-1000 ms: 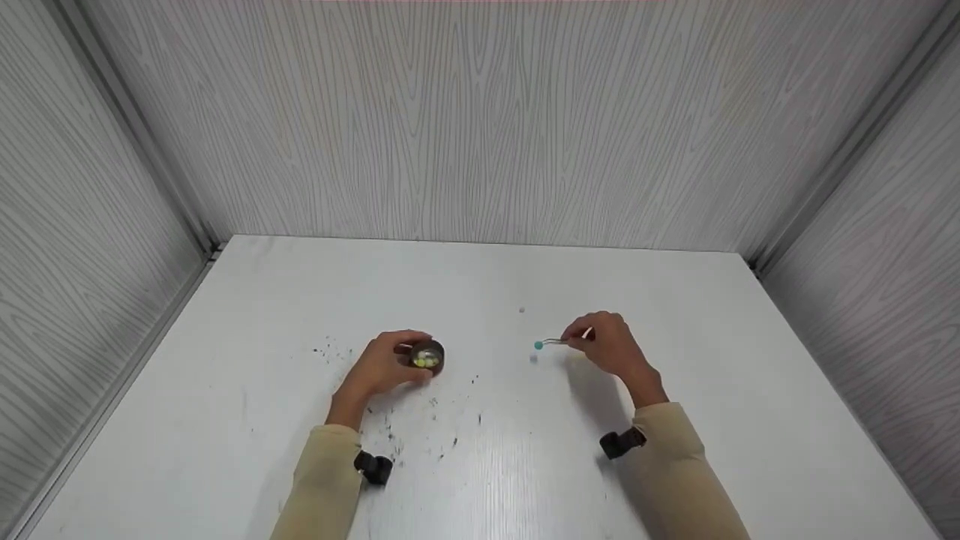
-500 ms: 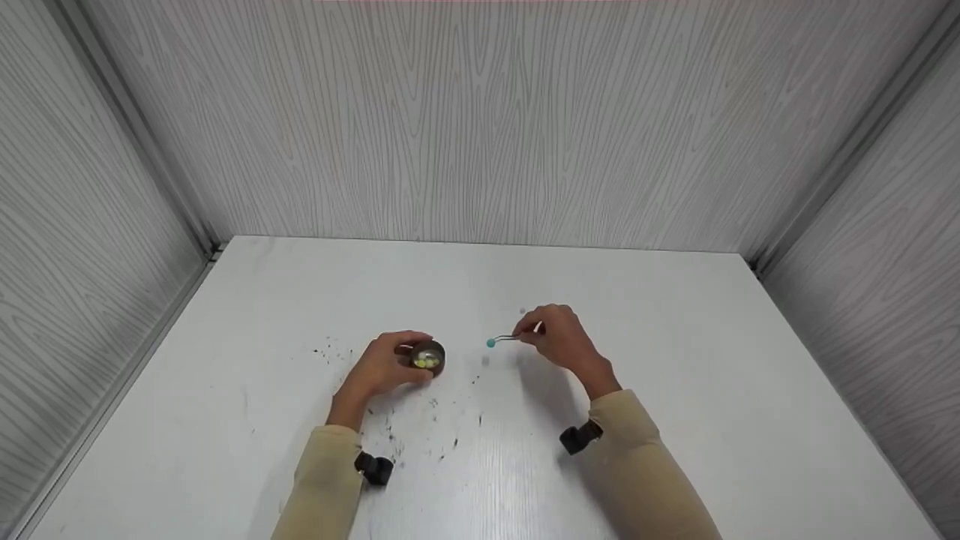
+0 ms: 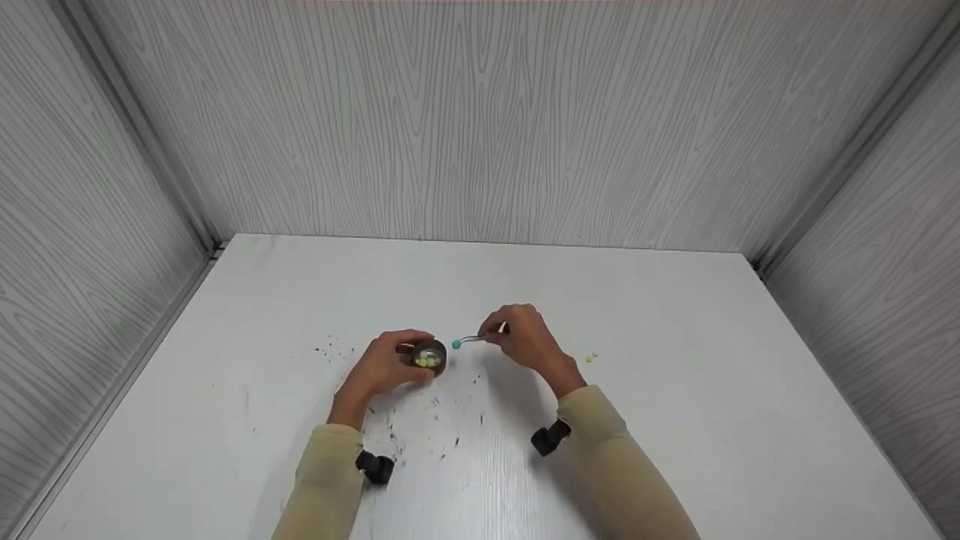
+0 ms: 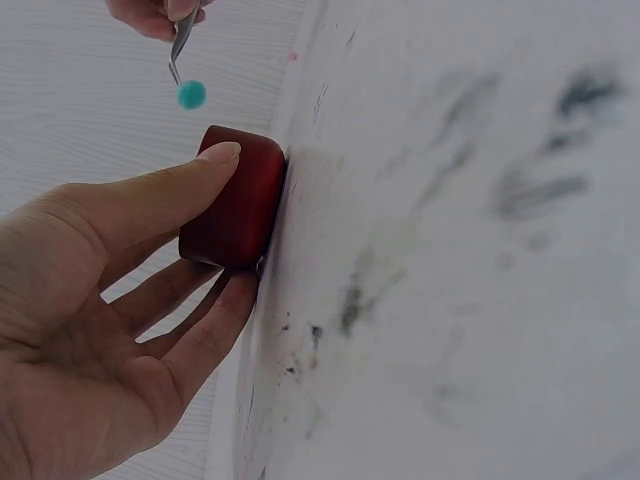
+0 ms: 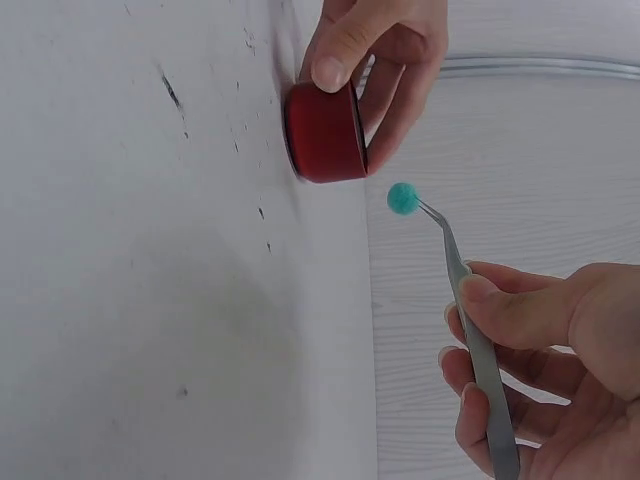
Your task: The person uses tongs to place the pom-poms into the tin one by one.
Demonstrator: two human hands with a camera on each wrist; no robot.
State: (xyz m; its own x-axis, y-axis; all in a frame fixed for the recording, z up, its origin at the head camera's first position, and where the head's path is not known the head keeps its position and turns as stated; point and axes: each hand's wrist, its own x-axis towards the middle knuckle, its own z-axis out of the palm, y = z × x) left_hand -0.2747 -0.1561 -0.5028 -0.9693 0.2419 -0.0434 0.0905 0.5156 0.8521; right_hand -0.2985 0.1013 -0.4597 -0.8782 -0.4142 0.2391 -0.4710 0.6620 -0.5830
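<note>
My left hand (image 3: 386, 364) grips a small round dark red cup (image 3: 428, 356) that stands on the white table (image 3: 675, 420); pale yellow-green balls lie inside it. The cup's red wall (image 4: 235, 198) shows between thumb and fingers in the left wrist view. My right hand (image 3: 521, 337) pinches metal tweezers (image 5: 478, 345), whose tips hold a small teal ball (image 3: 456, 344) just right of the cup's rim and slightly above it. The teal ball (image 5: 402, 198) hangs close to the cup (image 5: 325, 132) in the right wrist view.
Dark specks (image 3: 420, 420) are scattered on the table around and in front of the cup. A tiny yellow-green ball (image 3: 589, 359) lies on the table right of my right hand. Grey wood-grain walls (image 3: 480, 120) close in the table on three sides.
My right hand has carried the tweezers and teal ball leftward, from mid-table to beside the cup. My left hand and the cup have stayed put.
</note>
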